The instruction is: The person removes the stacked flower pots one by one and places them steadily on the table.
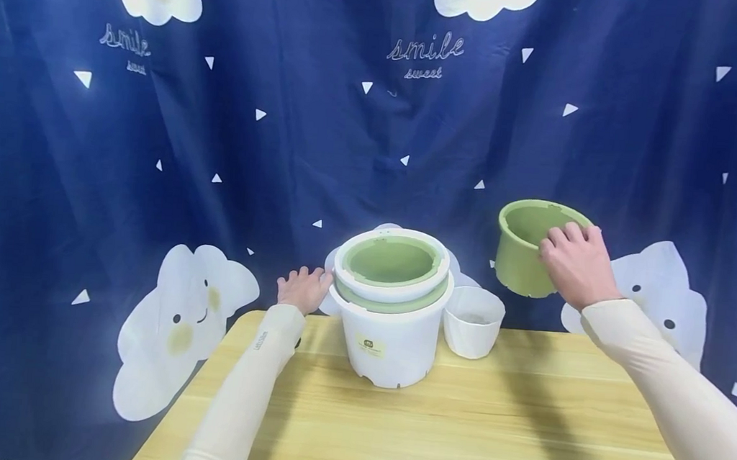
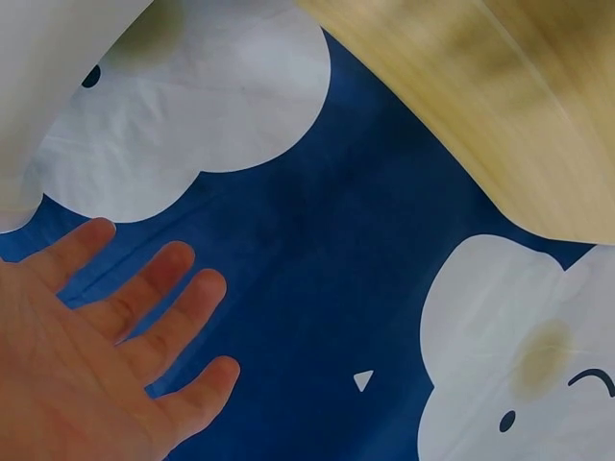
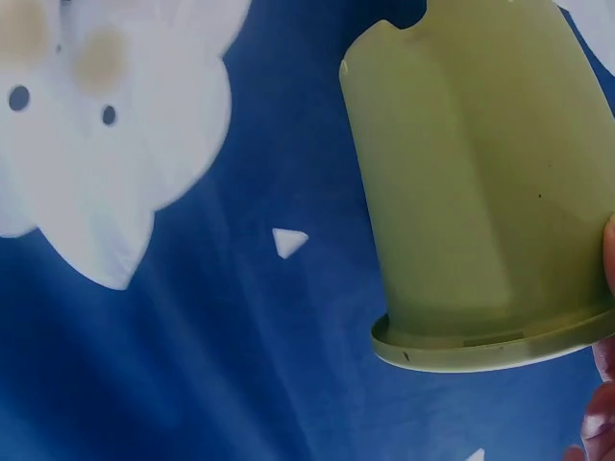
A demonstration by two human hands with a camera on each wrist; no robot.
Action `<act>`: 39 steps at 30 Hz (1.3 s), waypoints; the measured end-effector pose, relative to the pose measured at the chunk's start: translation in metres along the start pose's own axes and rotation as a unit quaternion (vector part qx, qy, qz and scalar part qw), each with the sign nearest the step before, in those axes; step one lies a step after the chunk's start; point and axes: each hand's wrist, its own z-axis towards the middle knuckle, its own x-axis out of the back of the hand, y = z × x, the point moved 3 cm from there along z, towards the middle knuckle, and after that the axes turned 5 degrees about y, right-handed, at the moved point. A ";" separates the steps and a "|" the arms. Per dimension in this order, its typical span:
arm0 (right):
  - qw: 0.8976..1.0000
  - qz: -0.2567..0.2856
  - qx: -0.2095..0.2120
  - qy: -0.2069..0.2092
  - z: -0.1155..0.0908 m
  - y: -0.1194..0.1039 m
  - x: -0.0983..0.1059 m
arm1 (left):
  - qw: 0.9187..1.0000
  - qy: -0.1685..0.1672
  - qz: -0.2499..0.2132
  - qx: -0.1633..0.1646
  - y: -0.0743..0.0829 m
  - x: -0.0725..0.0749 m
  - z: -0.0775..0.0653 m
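Observation:
My right hand (image 1: 576, 264) grips the rim of a green flowerpot (image 1: 522, 264), holding it upright above the table's back right part. In the right wrist view the green flowerpot (image 3: 480, 192) fills the right side, and only a bit of the fingers shows at the edge. Nested flowerpots stand on the table: a large white flowerpot (image 1: 392, 347) at the bottom, with green and white ones inside it. Beside this stack, on its left, is my left hand (image 1: 302, 290), its thumb side at the rim. The left wrist view shows those fingers (image 2: 154, 288) spread, holding nothing.
A small white faceted pot (image 1: 472, 328) stands just right of the stack. Everything rests on a wooden table (image 1: 352, 438) whose back edge meets a dark blue curtain (image 1: 310, 146) with clouds and triangles.

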 end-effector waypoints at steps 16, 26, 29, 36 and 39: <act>1.000 0.006 0.023 -0.006 -0.064 0.002 -0.045 | 1.000 -0.003 -0.004 0.003 0.002 0.003 -0.001; 1.000 0.018 0.018 -0.018 -0.099 -0.008 -0.064 | 1.000 -0.002 0.000 0.003 0.002 0.001 -0.006; 0.999 0.020 0.012 -0.024 -0.107 -0.010 -0.069 | 1.000 0.000 -0.004 0.005 0.003 0.002 -0.006; 0.999 0.023 0.007 -0.036 -0.125 -0.019 -0.081 | 1.000 -0.001 -0.006 0.006 0.002 0.001 -0.006; 0.999 0.025 0.006 -0.034 -0.131 -0.021 -0.087 | 1.000 0.000 -0.005 0.008 0.001 0.000 -0.006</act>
